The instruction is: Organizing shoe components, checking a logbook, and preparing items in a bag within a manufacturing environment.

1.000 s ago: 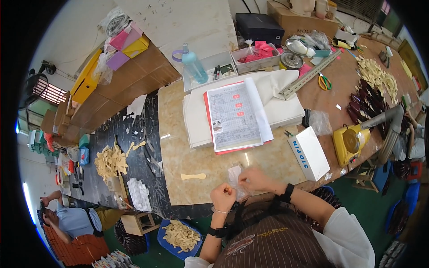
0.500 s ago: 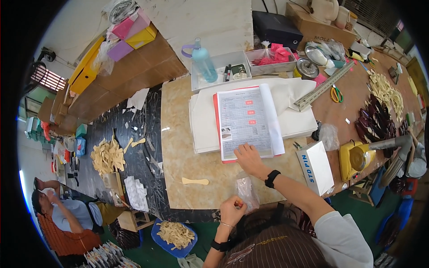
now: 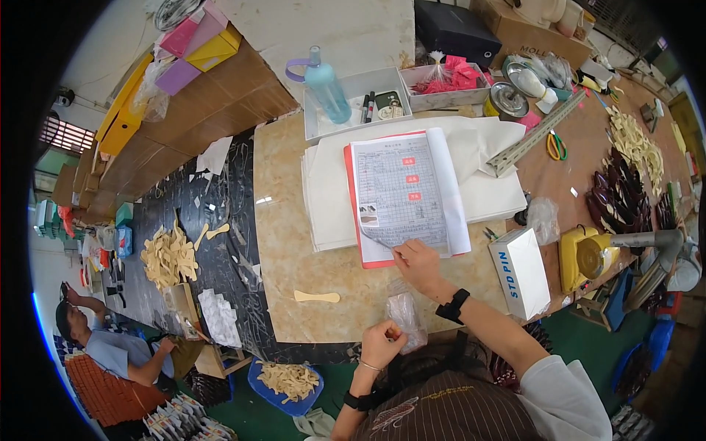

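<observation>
My right hand (image 3: 418,267) is closed on the lower edge of a printed sheet (image 3: 404,192), pinching it between thumb and fingers. The sheet's lower left corner is lifted, and a red folder (image 3: 379,263) shows beneath it. A rolled-back page (image 3: 450,191) stands along the sheet's right side. Closer to my body, my left hand (image 3: 381,344) is curled, with a small orange spot at its fingertips that I cannot make out. Right beside it lies a clear plastic bag (image 3: 404,312) with pinkish contents. A flat beige bone-shaped piece (image 3: 317,296) rests on the tabletop to the left.
White sheets (image 3: 323,220) lie under the folder. Behind stands a tray (image 3: 316,132) with a blue bottle (image 3: 329,92). To the right are a white box (image 3: 521,275), a metal ruler (image 3: 533,136) and scissors (image 3: 556,146). Another person (image 3: 121,345) sits at far left.
My right hand has gone from resting flat on the sheet's lower part to pinching its lower edge, lifting the corner. The left hand stays nearly still. The seated person has shifted posture.
</observation>
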`<move>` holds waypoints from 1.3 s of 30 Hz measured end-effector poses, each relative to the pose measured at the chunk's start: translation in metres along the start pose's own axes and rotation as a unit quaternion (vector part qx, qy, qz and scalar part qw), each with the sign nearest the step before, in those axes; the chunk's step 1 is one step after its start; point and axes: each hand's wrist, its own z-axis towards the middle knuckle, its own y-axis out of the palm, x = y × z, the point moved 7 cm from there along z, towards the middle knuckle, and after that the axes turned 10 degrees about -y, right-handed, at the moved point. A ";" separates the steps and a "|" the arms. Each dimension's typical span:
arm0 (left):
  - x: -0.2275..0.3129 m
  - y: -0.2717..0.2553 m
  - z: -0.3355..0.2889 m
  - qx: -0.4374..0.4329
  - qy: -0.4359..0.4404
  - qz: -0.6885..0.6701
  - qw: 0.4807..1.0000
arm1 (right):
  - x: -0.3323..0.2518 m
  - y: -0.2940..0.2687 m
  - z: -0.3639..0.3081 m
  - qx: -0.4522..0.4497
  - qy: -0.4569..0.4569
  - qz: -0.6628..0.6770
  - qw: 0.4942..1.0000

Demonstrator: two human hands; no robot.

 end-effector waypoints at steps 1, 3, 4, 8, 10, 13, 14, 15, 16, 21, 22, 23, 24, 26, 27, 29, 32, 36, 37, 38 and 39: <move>0.000 0.001 0.001 -0.005 -0.002 -0.003 1.000 | 0.001 -0.002 0.000 0.009 0.011 0.011 1.000; 0.002 0.000 0.001 -0.010 -0.005 -0.008 1.000 | 0.002 -0.004 0.000 0.017 0.022 0.022 0.999; 0.003 0.000 0.001 -0.017 -0.011 0.004 1.000 | 0.002 -0.005 0.000 0.016 0.027 0.036 0.999; 0.000 0.003 0.001 -0.029 -0.020 0.003 0.999 | 0.012 -0.013 -0.009 0.060 0.091 0.111 0.988; -0.001 0.000 0.000 -0.024 -0.022 0.004 0.999 | 0.020 -0.023 -0.016 0.070 0.132 0.118 0.982; -0.004 -0.001 -0.002 -0.011 -0.015 -0.007 1.000 | 0.039 -0.058 -0.030 0.130 0.191 0.101 0.968; -0.006 -0.003 -0.003 -0.001 -0.008 -0.018 1.000 | 0.046 -0.071 -0.038 0.177 0.210 0.081 0.958; -0.004 -0.001 -0.002 -0.005 -0.005 -0.019 1.000 | 0.056 -0.080 -0.044 0.179 0.211 0.076 0.958; -0.005 -0.001 -0.002 -0.005 -0.007 -0.017 1.000 | 0.071 -0.089 -0.058 0.231 0.250 0.089 0.936; -0.005 0.002 0.000 -0.010 -0.010 -0.004 1.000 | 0.131 -0.110 -0.111 0.304 0.359 0.147 0.870; -0.006 0.002 0.000 -0.009 -0.015 -0.004 1.000 | 0.136 -0.111 -0.117 0.308 0.399 0.162 0.849; -0.007 0.001 -0.001 -0.009 -0.020 -0.004 1.000 | 0.140 -0.111 -0.123 0.310 0.438 0.177 0.825; -0.006 0.000 -0.001 -0.009 -0.020 -0.003 1.000 | 0.142 -0.115 -0.123 0.311 0.439 0.177 0.824; -0.005 -0.001 -0.001 -0.011 -0.028 -0.014 0.999 | 0.147 -0.114 -0.131 0.279 0.513 0.162 0.795; -0.004 0.001 0.000 -0.013 -0.026 -0.013 0.999 | 0.150 -0.113 -0.134 0.281 0.514 0.160 0.795; -0.002 0.004 0.002 -0.016 -0.022 -0.019 0.999 | 0.139 -0.134 -0.132 0.355 0.416 -0.053 0.835; -0.008 0.000 0.000 -0.007 -0.028 -0.010 1.000 | 0.071 -0.137 -0.073 0.330 0.186 -0.177 0.908; -0.009 0.000 0.000 -0.005 -0.025 -0.011 1.000 | 0.003 -0.080 -0.033 0.156 -0.089 -0.181 0.967; -0.011 0.001 0.000 -0.004 -0.026 -0.011 1.000 | -0.010 -0.064 -0.026 0.105 -0.122 -0.148 0.976; -0.011 0.002 0.001 -0.002 -0.028 -0.010 1.000 | -0.021 -0.048 -0.019 0.053 -0.154 -0.114 0.980; -0.011 0.002 0.002 -0.001 -0.026 -0.011 1.000 | -0.028 -0.038 -0.011 0.054 -0.156 -0.115 0.980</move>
